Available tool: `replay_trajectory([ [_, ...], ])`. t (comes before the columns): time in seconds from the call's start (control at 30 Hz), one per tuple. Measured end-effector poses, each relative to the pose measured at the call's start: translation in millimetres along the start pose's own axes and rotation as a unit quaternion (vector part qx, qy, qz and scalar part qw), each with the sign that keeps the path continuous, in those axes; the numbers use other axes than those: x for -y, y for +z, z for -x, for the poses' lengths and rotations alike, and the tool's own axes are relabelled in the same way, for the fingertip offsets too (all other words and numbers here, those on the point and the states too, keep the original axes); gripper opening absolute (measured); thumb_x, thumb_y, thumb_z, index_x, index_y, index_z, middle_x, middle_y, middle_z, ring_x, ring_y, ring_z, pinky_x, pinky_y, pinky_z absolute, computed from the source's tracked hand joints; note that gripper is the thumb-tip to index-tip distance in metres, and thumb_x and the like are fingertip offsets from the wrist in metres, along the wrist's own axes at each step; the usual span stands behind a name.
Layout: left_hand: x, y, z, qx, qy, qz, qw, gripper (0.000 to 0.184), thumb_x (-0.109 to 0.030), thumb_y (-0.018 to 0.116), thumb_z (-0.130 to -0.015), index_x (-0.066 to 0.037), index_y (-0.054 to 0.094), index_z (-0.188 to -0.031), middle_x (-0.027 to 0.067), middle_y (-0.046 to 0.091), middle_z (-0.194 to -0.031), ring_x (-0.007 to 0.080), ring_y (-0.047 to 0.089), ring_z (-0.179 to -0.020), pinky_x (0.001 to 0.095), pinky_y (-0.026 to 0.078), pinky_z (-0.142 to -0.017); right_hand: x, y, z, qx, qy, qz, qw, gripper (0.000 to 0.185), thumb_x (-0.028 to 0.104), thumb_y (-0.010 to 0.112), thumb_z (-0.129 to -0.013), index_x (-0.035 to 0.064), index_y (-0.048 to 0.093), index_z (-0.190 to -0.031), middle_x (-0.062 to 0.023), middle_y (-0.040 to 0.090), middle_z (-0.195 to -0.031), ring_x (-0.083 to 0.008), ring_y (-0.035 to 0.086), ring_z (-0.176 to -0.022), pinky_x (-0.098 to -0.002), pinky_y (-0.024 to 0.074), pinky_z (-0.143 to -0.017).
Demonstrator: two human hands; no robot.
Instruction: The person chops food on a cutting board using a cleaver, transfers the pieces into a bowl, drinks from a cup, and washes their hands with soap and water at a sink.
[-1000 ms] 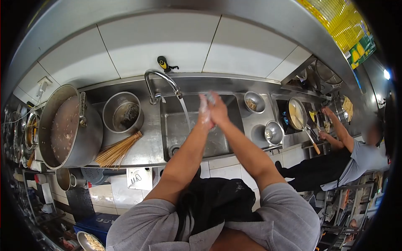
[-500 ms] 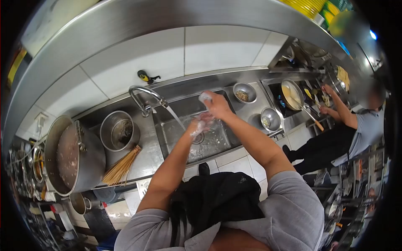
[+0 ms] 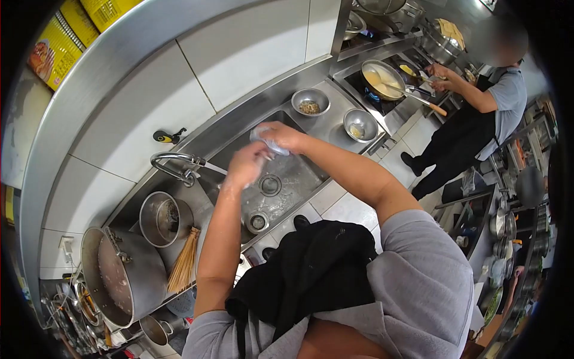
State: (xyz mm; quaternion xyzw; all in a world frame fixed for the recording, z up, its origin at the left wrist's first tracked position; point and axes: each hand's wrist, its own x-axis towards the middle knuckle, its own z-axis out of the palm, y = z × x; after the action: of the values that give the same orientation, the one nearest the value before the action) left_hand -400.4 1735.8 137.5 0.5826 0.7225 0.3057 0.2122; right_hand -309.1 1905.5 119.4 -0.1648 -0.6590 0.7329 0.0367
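Over the metal sink (image 3: 287,209), my right hand (image 3: 284,136) is closed around a pale, bluish-white cloth-like thing (image 3: 269,140); its exact kind is unclear. My left hand (image 3: 244,166) is beside it, fingers apart and slightly blurred, close to the cloth-like thing. White traces like suds show at the left wrist. From the curved tap (image 3: 179,163), water runs toward the left wrist, which partly hides the stream. Below the hands lie the round drain (image 3: 269,185) and a small round metal piece (image 3: 258,222) near the sink's front corner.
Left of the sink stand a metal pot (image 3: 149,224), a large stockpot (image 3: 143,275) with cloudy liquid and a bundle of thin sticks (image 3: 184,263). Two metal bowls (image 3: 311,96) (image 3: 360,124) sit to the right. Beyond, a co-worker (image 3: 472,113) works at a stove with a pan (image 3: 382,75).
The view has turned, bringing more of the co-worker and stove into sight. My left hand has risen closer to the cloth-like thing. The small round metal piece in the sink has become visible.
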Motion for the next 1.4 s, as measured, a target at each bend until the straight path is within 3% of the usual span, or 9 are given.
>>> replay_trajectory([
  [0.1,47.1,0.4,0.1,-0.193,-0.030,0.203,0.959,0.035,-0.037,0.058,-0.096,-0.007,0.066,-0.112,0.0144,0.071,-0.105,0.0282,0.069,-0.097,0.0491,0.051,-0.086,14.4,16.8,19.2,-0.023,0.008,-0.071,0.997,0.033,0.022,0.055,-0.097,-0.0018,0.060,-0.120,-0.0129,0.065,-0.096,-0.0199,0.066,-0.077,-0.0356,0.0557,-0.057],
  [0.17,59.0,6.1,0.9,-0.229,-0.204,0.565,0.766,0.048,-0.053,0.057,-0.095,-0.012,0.059,-0.122,0.0089,0.066,-0.115,0.0237,0.066,-0.106,0.0465,0.054,-0.085,24.6,33.6,31.8,-0.012,-0.021,-0.025,0.999,0.040,0.030,0.057,-0.097,-0.0023,0.060,-0.121,-0.0145,0.066,-0.100,-0.0229,0.066,-0.083,-0.0387,0.0551,-0.065],
  [0.3,14.0,27.2,4.3,0.001,-0.096,0.766,0.635,0.064,-0.062,0.053,-0.094,-0.012,0.049,-0.134,0.0132,0.057,-0.132,0.0338,0.054,-0.124,0.0600,0.048,-0.094,19.8,57.5,10.6,-0.035,-0.031,0.144,0.988,0.055,0.046,0.053,-0.098,-0.0043,0.064,-0.117,-0.0219,0.068,-0.107,-0.0319,0.065,-0.103,-0.0436,0.0507,-0.089],
  [0.6,12.3,27.8,0.6,-0.173,-0.085,0.732,0.654,0.059,-0.040,0.066,-0.090,-0.011,0.047,-0.138,0.0098,0.054,-0.136,0.0284,0.054,-0.122,0.0517,0.044,-0.100,41.6,48.8,-45.1,-0.172,0.004,0.302,0.938,0.073,0.062,0.040,-0.097,-0.0040,0.071,-0.101,-0.0267,0.068,-0.107,-0.0389,0.065,-0.105,-0.0448,0.0477,-0.091],
  [0.67,27.6,23.5,3.0,-0.182,-0.175,0.584,0.771,0.058,-0.036,0.068,-0.091,-0.008,0.047,-0.137,0.0097,0.058,-0.131,0.0269,0.058,-0.116,0.0485,0.045,-0.100,39.0,34.1,-44.3,-0.082,0.020,0.247,0.965,0.076,0.064,0.040,-0.096,-0.0046,0.072,-0.098,-0.0270,0.069,-0.105,-0.0396,0.065,-0.105,-0.0451,0.0474,-0.092],
  [0.97,6.5,6.1,19.6,-0.106,-0.046,0.782,0.612,0.058,-0.033,0.059,-0.093,-0.001,0.043,-0.140,0.0168,0.056,-0.136,0.0349,0.055,-0.126,0.0507,0.046,-0.107,51.1,65.7,-27.5,-0.157,-0.152,0.342,0.914,0.057,0.050,0.043,-0.099,-0.0006,0.069,-0.091,-0.0232,0.068,-0.088,-0.0398,0.066,-0.090,-0.0463,0.0496,-0.082],
  [1.13,16.9,-1.6,17.2,-0.214,-0.062,0.759,0.612,0.054,-0.033,0.055,-0.095,-0.008,0.043,-0.141,0.0112,0.056,-0.136,0.0306,0.057,-0.124,0.0513,0.047,-0.105,26.8,97.9,-9.1,-0.233,-0.389,0.377,0.808,0.043,0.040,0.051,-0.095,0.0104,0.061,-0.125,-0.0170,0.056,-0.134,-0.0366,0.051,-0.126,-0.0516,0.0396,-0.098],
  [1.33,-4.2,8.7,8.9,-0.264,-0.016,0.707,0.656,0.070,-0.061,0.042,-0.099,-0.012,0.035,-0.150,0.0095,0.045,-0.147,0.0265,0.048,-0.132,0.0425,0.036,-0.113,27.3,104.6,-38.8,-0.161,-0.213,0.358,0.895,0.059,0.049,0.041,-0.101,0.0119,0.045,-0.147,-0.0175,0.040,-0.153,-0.0381,0.031,-0.144,-0.0501,0.0245,-0.117],
  [1.4,9.9,34.1,-1.0,-0.292,0.008,0.656,0.696,0.061,-0.051,0.047,-0.102,-0.015,0.037,-0.150,0.0151,0.041,-0.151,0.0313,0.043,-0.136,0.0447,0.034,-0.113,0.6,81.8,-85.2,-0.203,-0.230,0.050,0.951,0.056,0.048,0.042,-0.099,0.0100,0.051,-0.140,-0.0215,0.046,-0.144,-0.0400,0.038,-0.138,-0.0468,0.0313,-0.114],
])
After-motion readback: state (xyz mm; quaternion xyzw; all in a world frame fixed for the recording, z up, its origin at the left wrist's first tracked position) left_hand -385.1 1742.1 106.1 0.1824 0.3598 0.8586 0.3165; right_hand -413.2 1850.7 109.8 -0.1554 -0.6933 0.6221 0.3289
